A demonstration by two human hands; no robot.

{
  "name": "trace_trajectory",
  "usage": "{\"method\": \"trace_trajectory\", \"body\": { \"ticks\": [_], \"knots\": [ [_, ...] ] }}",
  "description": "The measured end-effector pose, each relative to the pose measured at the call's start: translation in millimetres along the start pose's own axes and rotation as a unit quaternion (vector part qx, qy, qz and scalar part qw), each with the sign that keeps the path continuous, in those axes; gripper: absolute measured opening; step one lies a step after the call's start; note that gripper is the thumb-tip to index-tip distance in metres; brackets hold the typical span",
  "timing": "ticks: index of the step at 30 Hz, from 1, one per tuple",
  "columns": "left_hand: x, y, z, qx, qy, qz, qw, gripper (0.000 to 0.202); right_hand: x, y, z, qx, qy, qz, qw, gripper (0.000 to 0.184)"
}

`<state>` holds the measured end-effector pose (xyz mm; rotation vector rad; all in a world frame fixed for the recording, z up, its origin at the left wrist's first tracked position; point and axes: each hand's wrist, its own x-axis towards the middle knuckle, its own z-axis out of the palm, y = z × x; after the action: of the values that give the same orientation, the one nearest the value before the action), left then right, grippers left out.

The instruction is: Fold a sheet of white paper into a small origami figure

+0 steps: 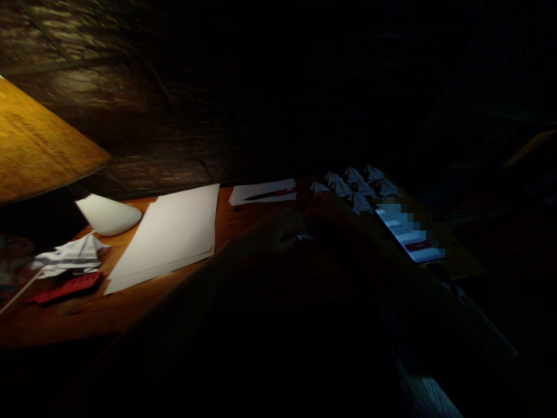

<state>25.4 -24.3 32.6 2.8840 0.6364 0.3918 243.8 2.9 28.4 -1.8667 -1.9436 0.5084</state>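
In dim light my left hand (282,229) and my right hand (329,209) meet over the wooden table. Both have their fingers closed on a small piece of paper (305,237); only a pale corner shows beneath them, and its shape is mostly hidden. Just beyond my right hand stand several folded paper figures (359,186), white with dark lines. A knife (270,195) with a red handle lies on small white sheets (243,191) behind my left hand.
Left of my arms lies a stack of white paper (174,232). Farther left are a lamp with a yellow shade (39,145) and white base (108,215), crumpled paper (72,255) and a red object (67,288). A lit phone (407,235) rests at right. A dark wall (152,116) rises behind.
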Motion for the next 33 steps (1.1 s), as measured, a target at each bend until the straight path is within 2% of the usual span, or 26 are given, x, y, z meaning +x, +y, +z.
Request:
{"method": "trace_trajectory", "body": {
  "ticks": [7, 14, 17, 28, 33],
  "knots": [
    [-1.5, -1.1, 2.9, -0.001, 0.001, 0.004, 1.0, 0.027, 3.7, 4.3, 3.3, 0.015, 0.016, -0.02, 1.0, 0.035],
    [-3.5, -2.1, 3.6, 0.005, 0.007, 0.002, 1.0, 0.027, 0.1, 6.5, -0.4, 0.01, 0.001, -0.044, 0.999, 0.027],
    [-3.8, -2.7, 4.0, 0.007, 0.005, 0.002, 1.0, 0.028, 0.1, 6.7, -0.3, 0.006, 0.001, -0.031, 1.0, 0.022],
    [-1.7, 0.6, 0.7, 0.002, 0.008, 0.001, 1.0, 0.025, -1.7, 4.1, 2.3, -0.032, 0.03, -0.029, 0.999, 0.028],
    [-2.0, -0.3, 1.8, 0.01, 0.003, 0.003, 1.0, 0.025, -3.5, 5.4, 0.3, -0.016, 0.028, -0.057, 0.998, 0.025]
  ]
}}
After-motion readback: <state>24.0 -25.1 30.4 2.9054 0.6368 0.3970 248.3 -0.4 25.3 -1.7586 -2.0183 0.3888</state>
